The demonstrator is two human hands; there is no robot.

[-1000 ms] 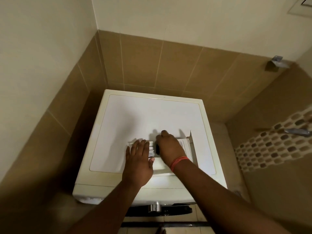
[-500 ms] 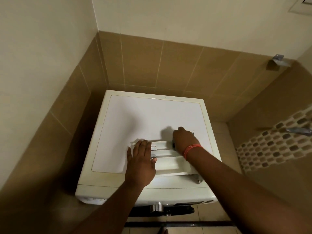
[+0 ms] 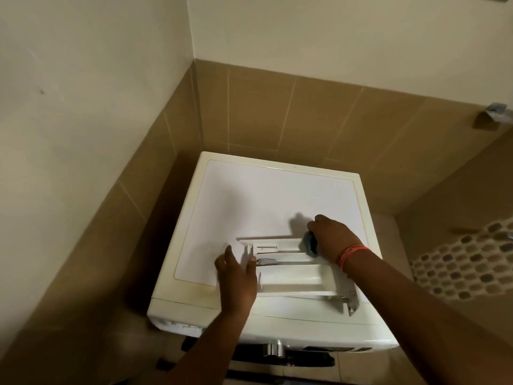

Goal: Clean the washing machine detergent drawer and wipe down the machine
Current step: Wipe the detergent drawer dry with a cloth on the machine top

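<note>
A white washing machine (image 3: 249,195) stands in a tiled corner. The white detergent drawer (image 3: 294,273), taken out, lies on the machine's top near the front right, its compartments facing up. My left hand (image 3: 236,276) rests flat at the drawer's left end, fingers straight. My right hand (image 3: 333,237) grips a small blue-grey cloth (image 3: 309,243) and presses it into the drawer's far right corner. An orange band circles my right wrist.
Brown wall tiles close in behind and to the left of the machine. A mosaic tile band (image 3: 460,268) and a metal wall fitting (image 3: 495,112) are on the right. The machine's chrome dial (image 3: 273,348) shows below the top's front edge.
My right hand has slid the cloth from the drawer's left part to its far right end. My left hand stays at the left end. The view has shifted a little.
</note>
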